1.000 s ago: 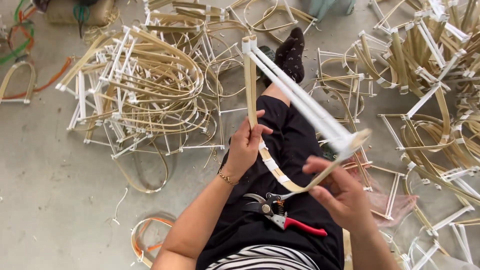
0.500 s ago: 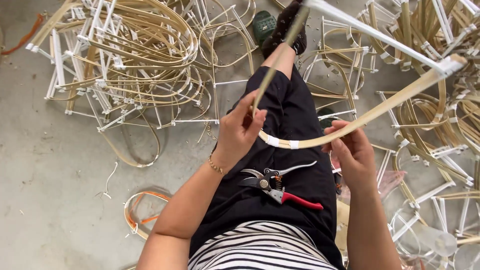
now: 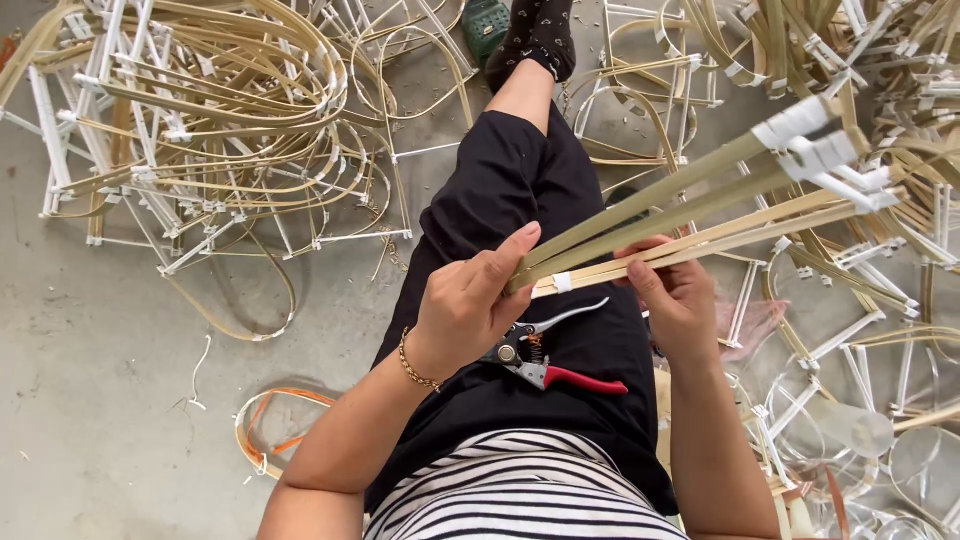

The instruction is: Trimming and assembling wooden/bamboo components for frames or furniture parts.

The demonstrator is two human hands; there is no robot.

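Gripping the bundle of bamboo strips [image 3: 680, 215] above your lap, your left hand [image 3: 470, 305] has its fingers [image 3: 505, 255] curled shut around the near end, thumb lying up along the strips. Your right hand [image 3: 675, 295] sits just beside it on the far side of the bundle, its fingers wrapped closed over the strips from behind, the thumb pressed on the lower strip. A small band of white tape [image 3: 562, 282] circles the strips between your two hands. From your hands the bundle runs up and away to the right, where the strips fan apart slightly and end in white tape wraps [image 3: 815, 140].

Directly below the bundle, resting on your black trousers [image 3: 510, 190], lies a pair of pruning shears [image 3: 545, 360] with one red handle and one bare metal handle; the heel of your left hand is just over its pivot, though I cannot tell whether it touches. A gold bracelet [image 3: 415, 365] circles your left wrist.

To the left of the bundle, well apart on the concrete floor [image 3: 90, 340], a heap of bent strip frames [image 3: 210, 130] joined with white pieces is spread out. More such frames [image 3: 860, 330] lie beneath and to the right of the bundle. A small orange-and-tan coil [image 3: 270, 425] lies on the floor beside your left forearm.
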